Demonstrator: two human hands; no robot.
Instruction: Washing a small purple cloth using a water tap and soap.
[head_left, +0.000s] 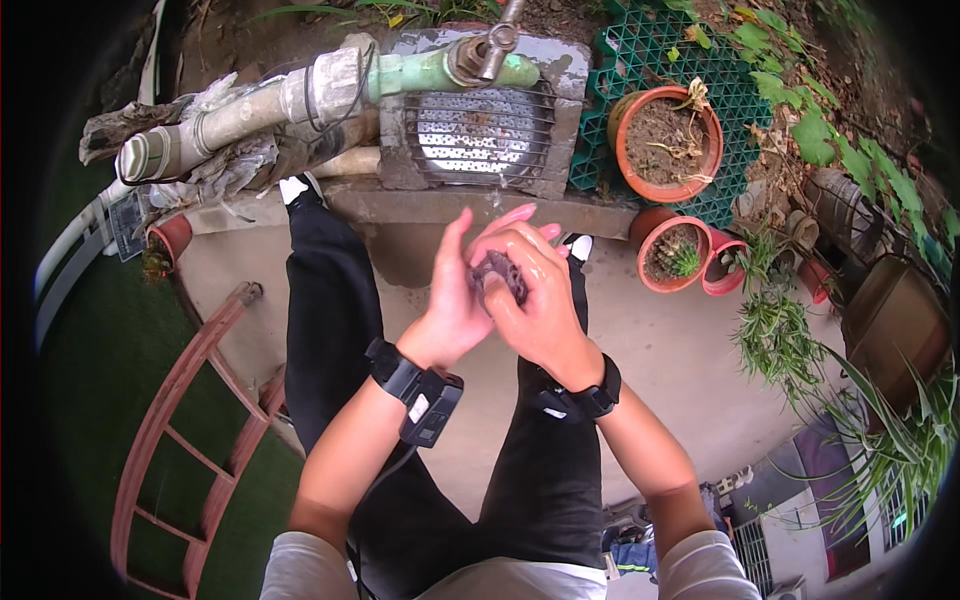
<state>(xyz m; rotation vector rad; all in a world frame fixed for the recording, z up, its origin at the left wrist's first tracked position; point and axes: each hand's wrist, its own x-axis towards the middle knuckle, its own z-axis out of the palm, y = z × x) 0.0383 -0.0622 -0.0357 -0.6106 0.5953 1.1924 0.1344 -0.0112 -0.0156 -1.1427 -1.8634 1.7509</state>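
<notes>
A small dark purplish wrinkled object (498, 277), too small to name for sure, sits in my right hand (536, 296), whose fingers and thumb curl around it. The fingers glisten with water. My left hand (454, 304) is against the object's left side, palm turned towards it and fingers stretched up and apart. Part of the object is hidden by the right fingers and thumb. Both hands are above the paved ground, just in front of a brass tap (487, 67) with a metal lever handle. A thin splash of water shows above my fingertips, near the drain grate (480, 142).
A grey-white pipe (240, 116) runs into the tap. Right of the grate stand a terracotta pot of dry soil (667, 142) on green plastic grid (600, 127) and a cactus pot (675, 255). At left lies a reddish wooden ladder-like frame (169, 435). A low kerb (480, 211) crosses before my feet.
</notes>
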